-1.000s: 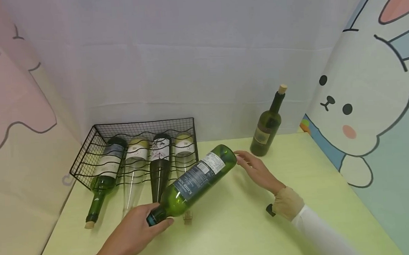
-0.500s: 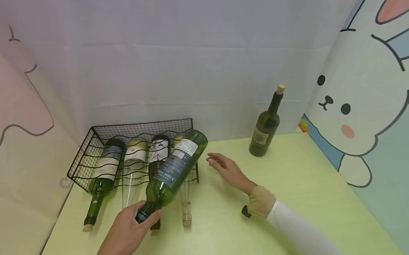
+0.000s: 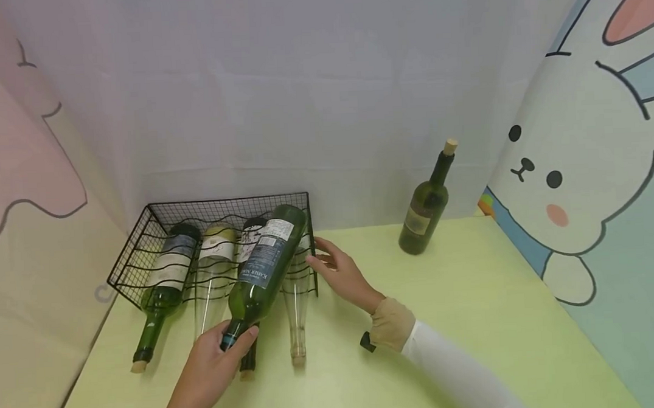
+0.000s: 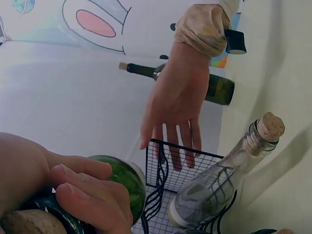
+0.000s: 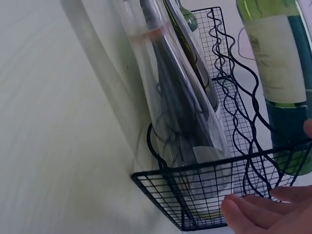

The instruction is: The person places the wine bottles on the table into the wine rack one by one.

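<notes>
My left hand (image 3: 205, 367) grips the neck of a green wine bottle (image 3: 264, 261) with a dark blue label. The bottle slants over the right half of a black wire wine rack (image 3: 228, 207), its base up and away. In the left wrist view its cork (image 4: 34, 223) shows beside the curled fingers. At the rack's right end, my right hand (image 3: 344, 280) has its fingers loosely extended right at the mesh side. Below the held bottle lie a clear bottle (image 3: 297, 315) and a dark bottle (image 3: 249, 353), partly covered by it.
Farther left in the rack lie a green bottle (image 3: 163, 296) and a clear bottle (image 3: 212, 282), necks toward me. A corked dark green bottle (image 3: 423, 215) stands upright at the table's back right. White cloth (image 3: 355, 105) hangs behind the pale green table (image 3: 474, 319).
My left hand has brought the wine bottle left and over the rack, turning it steeper. My right hand has left the bottle's base and moved left to the rack's right side.
</notes>
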The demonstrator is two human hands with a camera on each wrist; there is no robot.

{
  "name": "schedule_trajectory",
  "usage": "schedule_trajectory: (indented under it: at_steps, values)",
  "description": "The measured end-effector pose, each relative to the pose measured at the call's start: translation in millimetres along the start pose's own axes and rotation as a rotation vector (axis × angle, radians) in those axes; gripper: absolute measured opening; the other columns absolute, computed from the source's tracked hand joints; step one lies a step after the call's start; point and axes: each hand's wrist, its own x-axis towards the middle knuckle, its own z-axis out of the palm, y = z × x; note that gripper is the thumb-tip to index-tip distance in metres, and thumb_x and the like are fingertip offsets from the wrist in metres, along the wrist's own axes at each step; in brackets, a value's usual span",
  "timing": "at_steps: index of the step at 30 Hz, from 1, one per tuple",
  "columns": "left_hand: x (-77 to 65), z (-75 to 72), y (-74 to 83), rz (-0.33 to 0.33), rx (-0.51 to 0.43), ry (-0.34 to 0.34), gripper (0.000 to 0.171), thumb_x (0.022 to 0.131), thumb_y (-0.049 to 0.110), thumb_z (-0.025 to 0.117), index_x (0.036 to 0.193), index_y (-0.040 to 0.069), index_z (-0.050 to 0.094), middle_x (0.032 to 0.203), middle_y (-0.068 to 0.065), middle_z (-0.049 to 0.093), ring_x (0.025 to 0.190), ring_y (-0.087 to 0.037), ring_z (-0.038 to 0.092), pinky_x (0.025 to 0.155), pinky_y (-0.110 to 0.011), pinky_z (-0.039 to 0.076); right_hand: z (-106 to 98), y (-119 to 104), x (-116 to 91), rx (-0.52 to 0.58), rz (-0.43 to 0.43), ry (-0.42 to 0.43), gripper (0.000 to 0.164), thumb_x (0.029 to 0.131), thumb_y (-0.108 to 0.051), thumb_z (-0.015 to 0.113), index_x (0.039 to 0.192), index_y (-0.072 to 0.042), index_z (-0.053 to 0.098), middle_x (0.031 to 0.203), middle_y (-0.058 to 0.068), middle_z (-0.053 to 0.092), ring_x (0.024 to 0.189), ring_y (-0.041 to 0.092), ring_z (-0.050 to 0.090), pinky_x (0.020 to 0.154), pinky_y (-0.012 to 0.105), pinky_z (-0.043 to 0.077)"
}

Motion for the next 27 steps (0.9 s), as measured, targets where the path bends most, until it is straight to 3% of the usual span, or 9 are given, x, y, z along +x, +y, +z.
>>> schedule_trajectory:
  at_steps: [4, 11, 15, 27]
  values:
    - [-1.0, 4.6, 1.4, -0.002, -0.098, -0.016, 0.053, 0.094, 0.053, 0.062, 0.109, 0.003, 0.058, 0.061, -0.004, 0.046, 0.05, -0.015, 0.042, 0.05, -0.031, 0.04, 4.6, 1.2, 0.1, -0.033, 0.022, 0.019, 0.057, 0.106, -0.026, 0.049, 0.155, -0.002, 0.031, 0.154, 0.019, 0.034, 0.129, 0.033, 0.049, 0.099, 0.041, 0.042]
    - [-1.5, 12.3, 4.9, 0.013, -0.269, -0.058, 0.039, 0.099, 0.037, 0.061, 0.106, 0.0, 0.054, 0.061, -0.003, 0.043, 0.049, -0.012, 0.037, 0.047, -0.026, 0.038, 11.4, 36.8, 12.4, -0.031, 0.014, 0.043, 0.062, 0.106, -0.036, 0.05, 0.157, -0.008, 0.029, 0.156, 0.012, 0.033, 0.13, 0.028, 0.048, 0.099, 0.042, 0.042]
    - [-1.1, 19.4, 7.8, 0.04, -0.323, -0.102, 0.038, 0.1, 0.036, 0.059, 0.104, -0.001, 0.05, 0.063, -0.005, 0.045, 0.05, -0.012, 0.039, 0.047, -0.025, 0.037, 12.6, 43.4, 14.4, -0.029, -0.009, 0.057, 0.062, 0.105, -0.039, 0.049, 0.157, -0.01, 0.031, 0.155, 0.009, 0.035, 0.13, 0.026, 0.049, 0.099, 0.04, 0.042]
    - [-3.4, 37.4, 20.6, 0.117, -0.461, -0.25, 0.031, 0.107, 0.021, 0.045, 0.122, -0.005, 0.039, 0.08, -0.008, 0.05, 0.06, -0.012, 0.048, 0.057, -0.027, 0.045, 14.6, 43.0, 14.5, -0.021, -0.03, 0.076, 0.065, 0.104, -0.043, 0.05, 0.155, -0.007, 0.034, 0.153, 0.009, 0.038, 0.13, 0.032, 0.048, 0.099, 0.038, 0.042]
